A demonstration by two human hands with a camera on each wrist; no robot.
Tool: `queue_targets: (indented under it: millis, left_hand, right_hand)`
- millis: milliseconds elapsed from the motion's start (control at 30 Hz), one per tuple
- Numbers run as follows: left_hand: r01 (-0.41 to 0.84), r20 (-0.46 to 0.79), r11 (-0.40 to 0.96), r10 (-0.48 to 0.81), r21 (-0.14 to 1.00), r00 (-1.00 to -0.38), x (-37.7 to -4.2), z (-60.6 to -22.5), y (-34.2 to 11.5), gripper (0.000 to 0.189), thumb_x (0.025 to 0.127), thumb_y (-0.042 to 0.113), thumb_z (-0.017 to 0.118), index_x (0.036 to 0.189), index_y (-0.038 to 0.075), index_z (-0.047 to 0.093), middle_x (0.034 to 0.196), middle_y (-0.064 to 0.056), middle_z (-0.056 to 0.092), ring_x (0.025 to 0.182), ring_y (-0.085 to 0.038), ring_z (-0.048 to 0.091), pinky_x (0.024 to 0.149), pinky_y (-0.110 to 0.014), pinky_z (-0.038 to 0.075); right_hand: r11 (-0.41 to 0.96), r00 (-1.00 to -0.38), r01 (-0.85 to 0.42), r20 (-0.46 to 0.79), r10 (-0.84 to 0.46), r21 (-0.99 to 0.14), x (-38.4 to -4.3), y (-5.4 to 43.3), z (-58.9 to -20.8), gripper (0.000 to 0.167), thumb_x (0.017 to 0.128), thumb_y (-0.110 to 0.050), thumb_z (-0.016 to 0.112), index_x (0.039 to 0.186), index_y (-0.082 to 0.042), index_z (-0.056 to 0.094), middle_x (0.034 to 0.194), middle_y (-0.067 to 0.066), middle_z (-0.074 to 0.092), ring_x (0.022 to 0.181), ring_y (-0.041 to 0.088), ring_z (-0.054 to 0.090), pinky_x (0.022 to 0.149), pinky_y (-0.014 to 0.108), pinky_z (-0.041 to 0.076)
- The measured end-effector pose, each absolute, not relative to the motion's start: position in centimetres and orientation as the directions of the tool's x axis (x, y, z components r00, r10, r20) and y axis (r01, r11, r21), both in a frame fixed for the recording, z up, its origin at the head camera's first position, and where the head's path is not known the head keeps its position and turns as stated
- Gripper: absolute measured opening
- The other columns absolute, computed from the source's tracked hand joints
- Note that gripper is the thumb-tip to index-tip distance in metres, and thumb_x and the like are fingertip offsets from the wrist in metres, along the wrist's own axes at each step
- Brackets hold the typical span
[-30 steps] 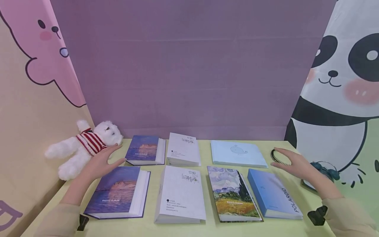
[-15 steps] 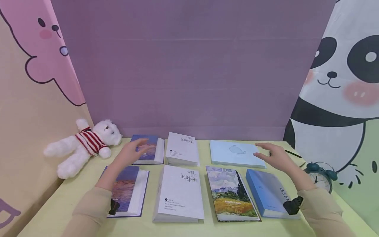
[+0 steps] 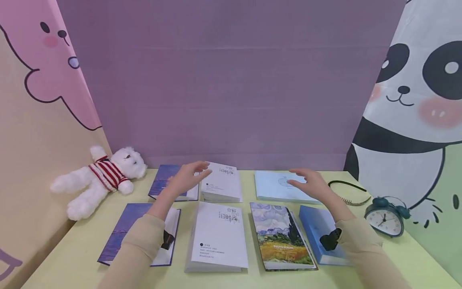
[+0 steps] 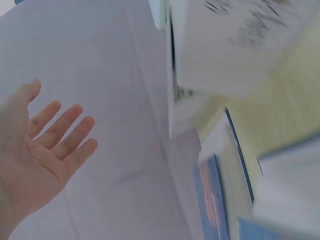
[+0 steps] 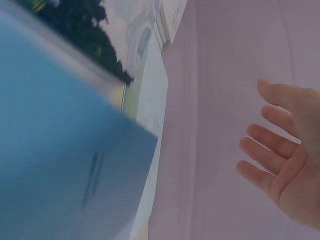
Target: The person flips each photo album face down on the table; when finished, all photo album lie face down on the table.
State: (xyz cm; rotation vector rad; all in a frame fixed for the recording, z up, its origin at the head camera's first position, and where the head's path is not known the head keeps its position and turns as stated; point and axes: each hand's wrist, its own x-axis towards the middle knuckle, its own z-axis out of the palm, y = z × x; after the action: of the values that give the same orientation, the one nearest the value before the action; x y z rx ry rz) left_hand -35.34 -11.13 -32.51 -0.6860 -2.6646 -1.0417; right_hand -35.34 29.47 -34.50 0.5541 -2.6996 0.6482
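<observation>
In the head view my left hand [image 3: 185,177] is held over the back row, its fingertips overlapping the small white album [image 3: 221,182]. Part of the small purple photo album [image 3: 164,178] is hidden behind that hand. My right hand [image 3: 311,184] hovers by the light blue whale album [image 3: 268,186], covering its right end. Both hands hold nothing, and the wrist views show their palms with spread, relaxed fingers. In front lie a larger purple album [image 3: 120,230], a larger white album [image 3: 220,241], a landscape-painting photo album [image 3: 279,235] and a blue album [image 3: 312,224].
A white plush bear [image 3: 112,172] in a striped sweater lies at the back left. At the right are a black headband [image 3: 346,182] and a teal alarm clock [image 3: 384,216]. A purple backdrop [image 3: 231,88] rises behind the yellow table [image 3: 274,279].
Both hands have moved inward, the left away from the bear toward the white album, the right away from the headband toward the whale album. The headband and clock have come into full view.
</observation>
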Motion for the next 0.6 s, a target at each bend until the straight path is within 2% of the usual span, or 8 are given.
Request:
queue_targets:
  millis: [333,600]
  left_hand:
    - [0.514,0.335,0.595,0.392,0.618,-0.857,-36.8,-31.7,-6.0,0.04,0.096,0.032,0.053,0.129,0.01,0.055,0.125,-0.008,0.061,0.114,-0.026,0.058,0.097,-0.043,0.047]
    - [0.497,0.301,0.541,0.412,0.679,-0.86,-38.3,-33.3,-1.6,0.037,0.096,0.032,0.053,0.128,0.012,0.057,0.123,-0.007,0.062,0.112,-0.023,0.059,0.094,-0.036,0.049]
  right_hand:
    - [0.785,-0.884,-0.44,0.365,-0.293,-0.436,-36.5,26.9,-35.0,0.047,0.09,-0.023,0.064,0.13,0.0,0.053,0.13,0.023,0.053,0.119,0.042,0.05,0.095,0.055,0.044]
    - [0.791,-0.896,-0.421,0.337,-0.288,-0.444,-37.3,25.8,-36.5,0.046,0.089,-0.023,0.064,0.128,-0.001,0.055,0.13,0.022,0.054,0.116,0.04,0.053,0.094,0.053,0.046]
